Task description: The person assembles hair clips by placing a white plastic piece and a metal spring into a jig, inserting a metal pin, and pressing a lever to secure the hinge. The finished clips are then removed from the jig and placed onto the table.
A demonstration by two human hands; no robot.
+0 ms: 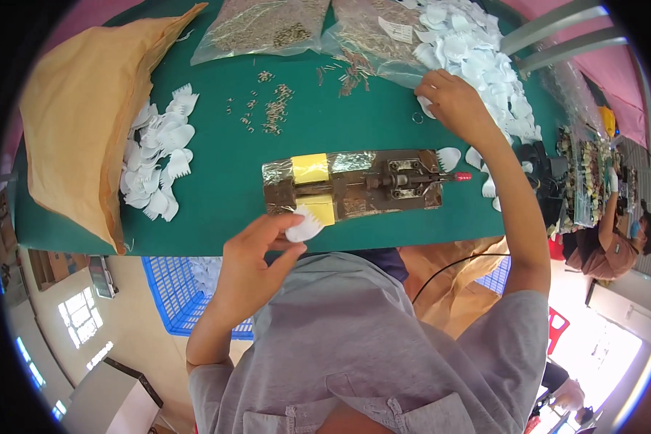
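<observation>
My left hand [259,254] pinches a small white plastic comb piece [305,226] between thumb and fingers, teeth upward, at the near edge of the jig. That jig is a long brown block [353,207] with yellow pads [309,168], clear tape and a metal toggle clamp [410,179] ending in a red-tipped handle [464,176]. Farther off to the right, my right hand [452,105] has its fingers curled over another white comb piece [426,107], beside the big heap of such pieces [477,61]. Its fingertips are partly hidden. A small ring [417,117] lies close by.
On the green table [224,166] lie a smaller heap of white combs [159,155], small metal clips [276,108], thin pins [353,74] and plastic bags of parts [262,32]. A large brown paper bag [79,119] stands left. A blue crate [168,296] sits below the edge.
</observation>
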